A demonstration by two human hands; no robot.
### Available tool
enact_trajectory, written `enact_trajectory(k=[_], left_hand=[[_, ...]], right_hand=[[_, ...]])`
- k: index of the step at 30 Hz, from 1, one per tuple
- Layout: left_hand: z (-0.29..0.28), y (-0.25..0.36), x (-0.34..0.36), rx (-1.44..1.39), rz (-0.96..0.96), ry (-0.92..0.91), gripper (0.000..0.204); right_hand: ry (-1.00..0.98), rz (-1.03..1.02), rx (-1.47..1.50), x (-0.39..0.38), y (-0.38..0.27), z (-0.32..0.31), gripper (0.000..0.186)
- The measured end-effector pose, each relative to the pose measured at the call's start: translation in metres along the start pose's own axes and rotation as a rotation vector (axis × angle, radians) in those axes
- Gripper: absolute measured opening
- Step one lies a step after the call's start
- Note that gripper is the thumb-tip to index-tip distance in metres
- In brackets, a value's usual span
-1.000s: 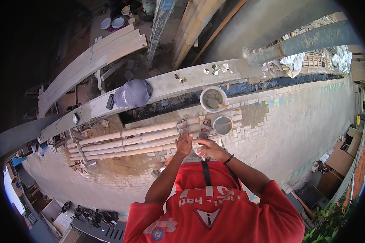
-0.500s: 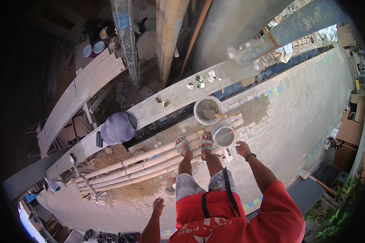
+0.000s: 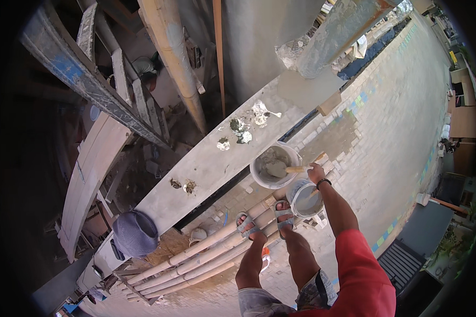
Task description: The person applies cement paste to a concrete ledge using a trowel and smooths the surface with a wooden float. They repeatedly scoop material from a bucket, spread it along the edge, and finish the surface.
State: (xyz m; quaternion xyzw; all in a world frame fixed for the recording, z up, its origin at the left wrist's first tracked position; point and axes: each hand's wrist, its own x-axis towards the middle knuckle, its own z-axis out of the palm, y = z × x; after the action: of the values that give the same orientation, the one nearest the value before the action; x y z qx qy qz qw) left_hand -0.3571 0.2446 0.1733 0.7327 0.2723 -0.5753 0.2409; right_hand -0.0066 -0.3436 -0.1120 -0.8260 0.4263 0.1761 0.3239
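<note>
My right hand [image 3: 316, 174] is closed on the end of a wooden handle [image 3: 296, 169], which leans out of a white bucket [image 3: 257, 174] of grey mortar; whatever is on its other end is buried or hidden. Just below my hand, a second bucket [image 3: 308, 213] holds grey liquid. My sandalled feet stand beside it on bundled bamboo poles [image 3: 217, 248]. My left hand is out of the picture.
A concrete ledge [image 3: 214, 174] runs diagonally, with white-and-dark clumps, a grey cap [image 3: 135, 235] and a black object. A metal beam [image 3: 74, 74], bamboo uprights [image 3: 180, 68] and a thick pipe [image 3: 336, 34] stand over it. Paving [image 3: 386, 132] stretches right; stacked boards [image 3: 87, 185] lie left.
My right hand has moved up and forward from in front of my body to the mortar bucket's handle, taking hold of it. My left hand has dropped out of sight. The view has swung toward the buckets.
</note>
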Motion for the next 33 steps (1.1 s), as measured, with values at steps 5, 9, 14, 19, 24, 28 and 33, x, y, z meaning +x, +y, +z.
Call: enact_trajectory(k=[5, 9, 14, 19, 24, 28, 33], left_hand=[[-0.007, 0.008, 0.027, 0.09, 0.01, -0.02, 0.037], [-0.007, 0.01, 0.046, 0.123, 0.016, -0.017, 0.038], [-0.006, 0.01, 0.06, 0.156, 0.025, -0.019, 0.04], [-0.005, 0.015, 0.067, 0.18, 0.023, 0.008, 0.042], [-0.009, 0.02, 0.072, 0.22, 0.045, -0.002, 0.043], [-0.019, 0.022, 0.073, 0.252, 0.069, -0.012, 0.045], [-0.017, 0.023, 0.066, 0.258, 0.086, 0.007, 0.047]], right_hand=[[0.055, 0.071, 0.1, 0.075, 0.048, 0.048, 0.047], [-0.028, 0.211, 0.32, 0.109, 0.063, 0.081, 0.055], [-0.421, 0.0, 0.239, 0.108, 0.074, 0.075, 0.059], [-0.254, 0.408, 0.646, 0.076, 0.017, 0.062, 0.063], [0.016, 0.121, 0.658, 0.108, 0.072, 0.119, 0.038], [0.197, 0.147, 0.606, 0.091, 0.057, 0.128, 0.024], [0.0, 0.261, 0.966, 0.032, -0.024, 0.096, 0.015]])
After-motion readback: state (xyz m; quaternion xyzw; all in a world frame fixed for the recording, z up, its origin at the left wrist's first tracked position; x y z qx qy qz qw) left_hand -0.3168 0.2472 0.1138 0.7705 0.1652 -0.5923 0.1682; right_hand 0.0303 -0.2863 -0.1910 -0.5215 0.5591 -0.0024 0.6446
